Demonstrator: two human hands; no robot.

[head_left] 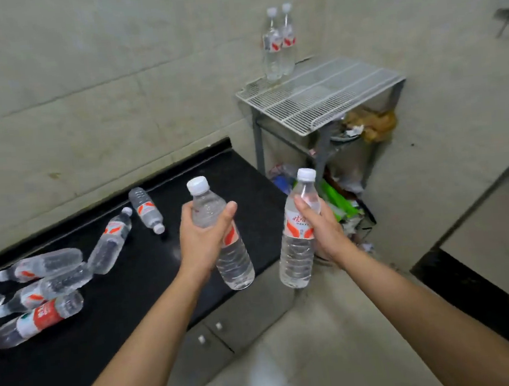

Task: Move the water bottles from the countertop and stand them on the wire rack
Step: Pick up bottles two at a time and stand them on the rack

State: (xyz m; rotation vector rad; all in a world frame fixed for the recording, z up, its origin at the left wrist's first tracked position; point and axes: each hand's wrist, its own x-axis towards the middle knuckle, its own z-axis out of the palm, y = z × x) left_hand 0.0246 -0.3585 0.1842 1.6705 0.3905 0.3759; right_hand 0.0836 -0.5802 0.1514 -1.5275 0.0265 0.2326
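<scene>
Wire rack mostly free for my hands

Only two upright bottles (277, 42) crowd the back-left corner of the wire rack (324, 92); its front and right stay bare, open from above.

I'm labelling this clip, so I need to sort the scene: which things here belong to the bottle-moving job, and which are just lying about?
Part of the job:
left hand holding a clear plastic water bottle
right hand holding another
lying bottles on the black countertop
white wire rack with two standing bottles

Just lying about:
litter under the rack
grey cupboard doors

Eleven water bottles (221, 236); one wire rack (321, 93).
</scene>
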